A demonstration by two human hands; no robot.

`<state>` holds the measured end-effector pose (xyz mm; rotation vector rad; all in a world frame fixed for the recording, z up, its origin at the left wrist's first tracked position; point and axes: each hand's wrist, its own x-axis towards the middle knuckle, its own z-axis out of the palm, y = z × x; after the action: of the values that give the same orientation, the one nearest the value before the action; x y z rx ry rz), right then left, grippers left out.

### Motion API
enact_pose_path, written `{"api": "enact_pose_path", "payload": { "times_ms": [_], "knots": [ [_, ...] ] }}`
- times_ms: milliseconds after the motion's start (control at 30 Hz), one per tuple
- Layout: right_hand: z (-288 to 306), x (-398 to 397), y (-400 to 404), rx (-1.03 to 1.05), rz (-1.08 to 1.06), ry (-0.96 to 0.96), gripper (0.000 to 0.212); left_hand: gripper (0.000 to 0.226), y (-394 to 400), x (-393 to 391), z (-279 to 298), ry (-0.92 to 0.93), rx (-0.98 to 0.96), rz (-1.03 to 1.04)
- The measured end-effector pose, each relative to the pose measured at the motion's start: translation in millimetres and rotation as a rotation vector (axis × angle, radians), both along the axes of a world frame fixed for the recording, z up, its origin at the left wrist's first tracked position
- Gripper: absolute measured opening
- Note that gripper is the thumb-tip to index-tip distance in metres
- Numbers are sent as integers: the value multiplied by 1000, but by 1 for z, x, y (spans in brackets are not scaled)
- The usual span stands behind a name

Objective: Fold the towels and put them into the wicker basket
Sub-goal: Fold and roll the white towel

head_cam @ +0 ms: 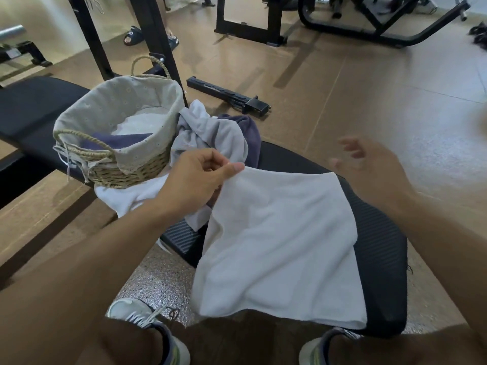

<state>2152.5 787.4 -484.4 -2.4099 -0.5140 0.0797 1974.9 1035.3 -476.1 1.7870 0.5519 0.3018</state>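
Left hand (196, 177) pinches the upper left corner of the white towel (279, 246) between thumb and forefinger; towel drapes over the black bench (379, 248). Right hand (369, 167) at 3 o'clock, fingers spread, holding nothing (motion-blurred). Wicker basket (118, 133) at 10 o'clock, beside the unfolded towel pile (210, 133).

Even, fairly bright indoor light; soft shadows. The open right hand (369, 164) at three o'clock is motion-blurred; edges bow from wide-angle distortion.
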Motion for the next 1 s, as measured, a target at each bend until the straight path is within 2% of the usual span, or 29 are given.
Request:
{"api": "enact_pose_path", "payload": {
  "times_ms": [133,200,300,433,500,567,867,1000],
  "knots": [
    [20,-56,36,60,420,-54,38,31,-22,1,3,-61,-12,-116],
    [24,-80,47,74,523,1,35,28,-30,-1,4,-103,-46,-156],
    [20,-88,50,121,506,35,15,29,-35,-2,4,-123,-10,-175],
    [20,-78,45,229,415,49,10,42,-32,-5,-5,11,154,-231],
    [19,-72,42,249,373,65,10,36,-31,-7,-15,101,320,-263],
    [18,-67,39,237,357,80,11,32,-30,-9,-20,142,385,-265],
    [18,-68,37,248,337,88,11,46,-32,-9,-18,145,387,-253],
    [20,-72,39,287,337,88,8,44,-35,-10,-19,47,315,-219]
  ]
}}
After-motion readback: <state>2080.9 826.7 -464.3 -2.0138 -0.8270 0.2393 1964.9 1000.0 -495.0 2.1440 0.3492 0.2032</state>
